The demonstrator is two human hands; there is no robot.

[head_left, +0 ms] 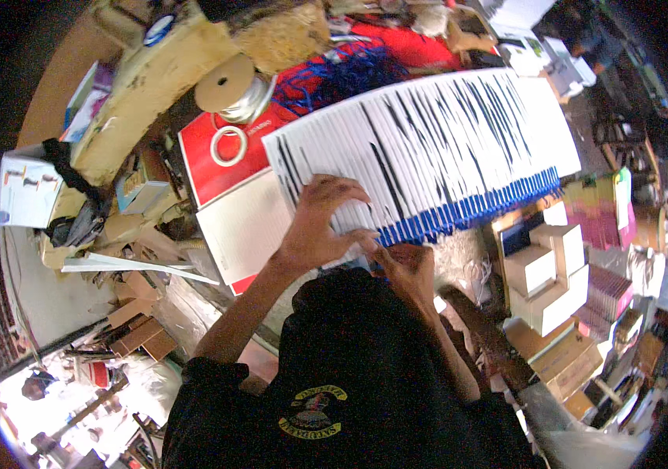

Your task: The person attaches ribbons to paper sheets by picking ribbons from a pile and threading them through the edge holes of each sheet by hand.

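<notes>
A wide row of thin white sheets, packed close with black gaps or streaks between them, lies slanted in front of me. Blue cords or ties run along its near edge. At the row's near left end, my left hand rests with its fingers on the white sheets, thumb and forefinger apart in a curve. Its thumb tip comes up to the fingertips of my right hand. The right fingers are bent and pinched at the end of the blue edge; what lies between them is too small and hidden to make out.
Beyond the row lie a tangle of blue cord and a spool. A white ring sits on a red and white board at the left. White open boxes and cartons stand at the right.
</notes>
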